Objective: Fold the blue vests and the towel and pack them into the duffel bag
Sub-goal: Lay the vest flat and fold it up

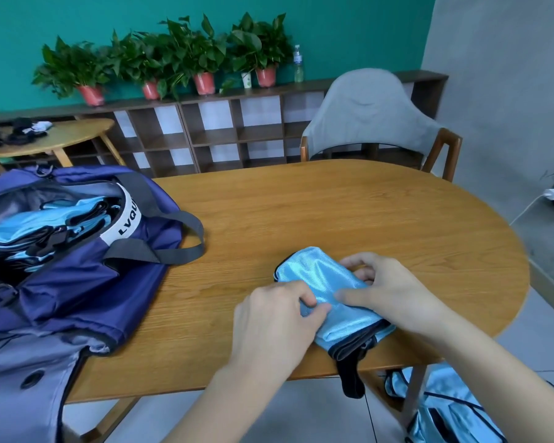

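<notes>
Gripping folded blue vest: left hand, right hand, fingers curled.

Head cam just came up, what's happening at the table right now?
A person is folding a blue vest into a compact bundle near the front edge of the wooden table. The left hand and right hand both grip it. The open duffel bag at the left already holds several folded blue vests. More blue fabric lies below the table.
</notes>
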{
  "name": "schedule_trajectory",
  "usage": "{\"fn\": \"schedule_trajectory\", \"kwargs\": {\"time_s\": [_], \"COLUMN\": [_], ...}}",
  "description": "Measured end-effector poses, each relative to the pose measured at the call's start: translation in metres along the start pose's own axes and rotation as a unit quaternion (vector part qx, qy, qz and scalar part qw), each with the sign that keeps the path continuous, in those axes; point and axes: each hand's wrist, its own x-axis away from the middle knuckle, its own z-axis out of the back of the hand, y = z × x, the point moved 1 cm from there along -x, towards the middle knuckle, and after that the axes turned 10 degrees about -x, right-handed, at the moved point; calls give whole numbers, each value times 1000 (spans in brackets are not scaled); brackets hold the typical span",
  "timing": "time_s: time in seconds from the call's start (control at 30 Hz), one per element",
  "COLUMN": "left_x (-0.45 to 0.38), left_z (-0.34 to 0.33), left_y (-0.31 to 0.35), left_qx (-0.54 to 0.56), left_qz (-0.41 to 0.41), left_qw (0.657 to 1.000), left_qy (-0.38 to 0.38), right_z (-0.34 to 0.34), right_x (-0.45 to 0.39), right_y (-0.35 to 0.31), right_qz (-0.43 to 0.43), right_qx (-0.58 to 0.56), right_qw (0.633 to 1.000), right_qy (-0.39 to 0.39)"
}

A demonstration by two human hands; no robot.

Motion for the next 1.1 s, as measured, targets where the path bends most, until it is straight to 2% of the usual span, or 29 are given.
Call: {"fn": "schedule_trajectory", "kwargs": {"time_s": [0.07,0.1,0.13,0.2,0.27,0.3,0.33,0.4,0.47,0.57,0.63,0.87,1.1], "left_x": [-6,-12,-18,-30,-37,-38,-38,-37,-35,-29,-24,4,34], "left_z": [3,3,4,6,7,7,7,6,4,-2,-5,7,18], "left_y": [-7,-14,-21,-34,-41,-44,-47,-49,-49,-52,-58,-70,-94], "left_qx": [83,148,206,311,410,433,434,392,361,372,372,413,395], "left_qz": [-11,-11,-3,14,3,-8,-17,-29,-31,16,45,91,135], "left_qw": [991,980,971,950,896,874,865,880,901,909,916,906,906], "left_qy": [109,134,121,-10,-167,-220,-251,-266,-240,-188,-142,-5,66], "right_z": [1,2,3,6,9,11,12,12,8,1,-3,-35,-73], "right_x": [0,0,1,0,-1,-1,-1,-2,-3,-6,-4,5,28], "right_y": [-1,-2,-3,-4,-5,-6,-7,-8,-5,2,3,-9,-27], "right_qz": [21,30,42,69,87,93,101,110,114,124,105,73,117], "right_qx": [-43,-63,-79,-100,-125,-136,-142,-130,-99,-51,-81,-231,-166], "right_qw": [999,997,994,988,983,981,979,980,985,991,991,965,973], "right_qy": [-15,-33,-55,-90,-103,-106,-107,-102,-80,1,31,-97,-105]}}
